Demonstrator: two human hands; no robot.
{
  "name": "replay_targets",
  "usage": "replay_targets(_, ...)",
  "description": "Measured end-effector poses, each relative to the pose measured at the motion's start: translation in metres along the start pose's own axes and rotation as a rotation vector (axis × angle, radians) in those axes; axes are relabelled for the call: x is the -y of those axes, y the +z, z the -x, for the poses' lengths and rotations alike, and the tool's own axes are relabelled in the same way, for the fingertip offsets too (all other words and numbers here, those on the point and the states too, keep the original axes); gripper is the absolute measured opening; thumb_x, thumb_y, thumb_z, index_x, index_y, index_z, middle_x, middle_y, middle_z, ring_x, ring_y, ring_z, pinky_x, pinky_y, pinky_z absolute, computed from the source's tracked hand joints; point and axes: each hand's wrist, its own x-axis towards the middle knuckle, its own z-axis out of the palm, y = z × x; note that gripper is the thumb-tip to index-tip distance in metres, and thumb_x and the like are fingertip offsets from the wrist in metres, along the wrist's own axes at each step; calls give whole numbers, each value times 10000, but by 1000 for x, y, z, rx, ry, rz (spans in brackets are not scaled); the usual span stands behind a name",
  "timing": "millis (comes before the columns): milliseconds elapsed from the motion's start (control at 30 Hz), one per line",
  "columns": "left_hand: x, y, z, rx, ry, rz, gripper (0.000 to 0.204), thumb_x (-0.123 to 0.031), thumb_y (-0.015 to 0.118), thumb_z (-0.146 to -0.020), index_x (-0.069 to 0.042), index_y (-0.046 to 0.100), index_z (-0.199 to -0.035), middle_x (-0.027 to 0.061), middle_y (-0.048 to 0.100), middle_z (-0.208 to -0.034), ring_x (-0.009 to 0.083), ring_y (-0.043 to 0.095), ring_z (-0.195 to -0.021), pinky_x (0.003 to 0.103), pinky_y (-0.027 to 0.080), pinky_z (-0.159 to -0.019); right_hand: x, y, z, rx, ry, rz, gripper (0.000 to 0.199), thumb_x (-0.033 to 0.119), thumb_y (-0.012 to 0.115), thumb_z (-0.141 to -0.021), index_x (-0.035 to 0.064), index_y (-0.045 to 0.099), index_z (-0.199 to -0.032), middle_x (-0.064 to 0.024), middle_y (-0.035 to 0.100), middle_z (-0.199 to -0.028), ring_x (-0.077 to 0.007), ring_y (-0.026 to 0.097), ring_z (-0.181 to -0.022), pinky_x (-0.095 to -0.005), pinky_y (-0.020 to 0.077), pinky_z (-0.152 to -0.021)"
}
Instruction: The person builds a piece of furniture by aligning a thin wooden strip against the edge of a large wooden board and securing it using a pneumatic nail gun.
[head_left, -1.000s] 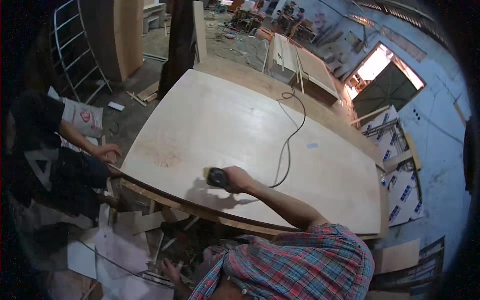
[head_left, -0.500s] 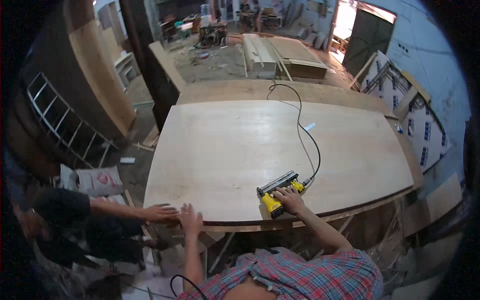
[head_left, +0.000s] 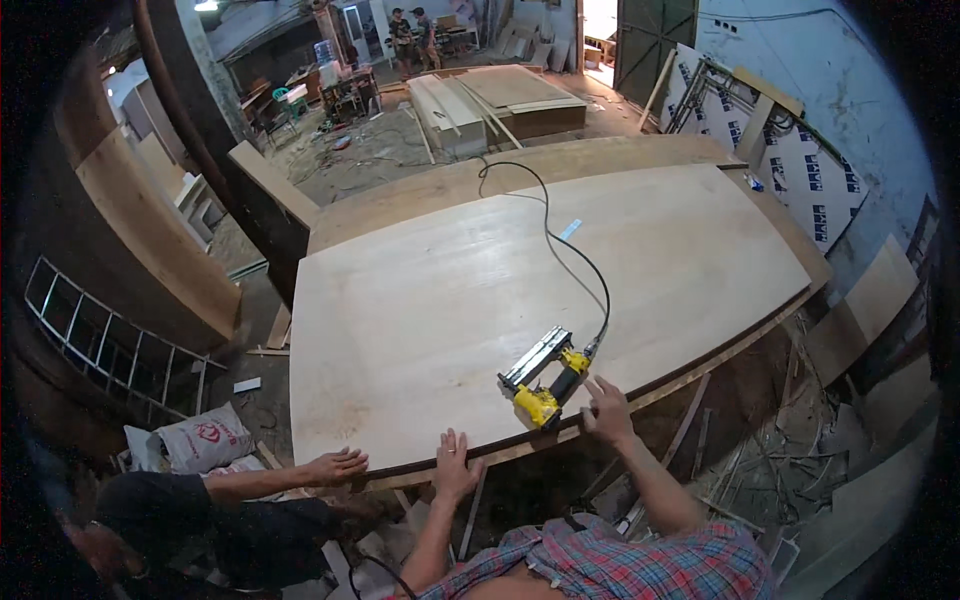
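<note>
A yellow and black pneumatic nail gun (head_left: 567, 384) lies on its side on a large pale plywood sheet (head_left: 420, 310), close to the near edge. Just right of the tool, my right hand (head_left: 608, 412) is off its handle, fingers apart, over the sheet's edge. My left hand (head_left: 455, 468) rests at the near edge with its fingers laid on the plywood, holding nothing. Left of it, a co-worker's hand (head_left: 338, 466) lies flat at the sheet's near left corner. A black air hose (head_left: 606, 290) runs from the nail gun across the sheet toward the far edge.
A brown board (head_left: 400, 215) lies under the sheet. Stacked panels (head_left: 510, 105) stand beyond the table. To the left are a metal ladder (head_left: 110, 335), a dark post (head_left: 215, 150) and white sacks (head_left: 205, 438). Boards (head_left: 850, 310) lean at right; wood scraps litter the floor.
My right hand has let go of the nail gun and drawn right, toward the edge. My left hand is farther right along the edge, apart from the co-worker's hand. The view has shifted.
</note>
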Motion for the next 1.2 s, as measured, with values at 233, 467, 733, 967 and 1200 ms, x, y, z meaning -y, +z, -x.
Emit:
replay_targets(233,-94,-18,-38,-8,-358,752,428,-216,707,-837,15,634,-1190,233,653,-1110,306,650,-1009,416,519,-861,-81,-29,169,-266,853,-334,507,90,622,-821,4,546,-1315,-229,554,-1276,-381,535,-1190,-449,437,-1005)
replay_targets(467,-152,22,-133,-252,76,44,699,-335,725,-814,29,464,-1350,270,548,-1246,426,531,-1150,493,451,-952,-198,4,394,-204,1309,-370,545,176,618,-832,-16,511,-1331,-272,571,-1211,-386,545,-1195,-467,466,-958)
replay_targets(733,-212,65,-189,108,-119,-326,908,-556,685,-765,10,410,-1420,328,451,-1376,469,374,-1330,523,303,-1108,-247,-7,464,460,1673,-93,630,431,574,-946,54,448,-1434,-215,362,-1510,-377,437,-1304,-557,363,-1078)
replay_targets(967,-195,91,-184,-25,42,-313,772,-418,723,-731,14,483,-1324,316,482,-1337,453,401,-1301,530,283,-1106,-256,13,404,226,1464,-493,513,280,563,-937,-43,517,-1333,-220,603,-1254,-328,641,-979,-396,519,-845)
replay_targets(1200,-211,84,-178,109,-74,-259,701,-322,709,-735,16,481,-1306,261,570,-1225,429,545,-1132,502,443,-972,-263,30,365,57,1236,-442,441,189,661,-870,-55,597,-1231,-212,678,-1099,-264,684,-912,-400,542,-764)
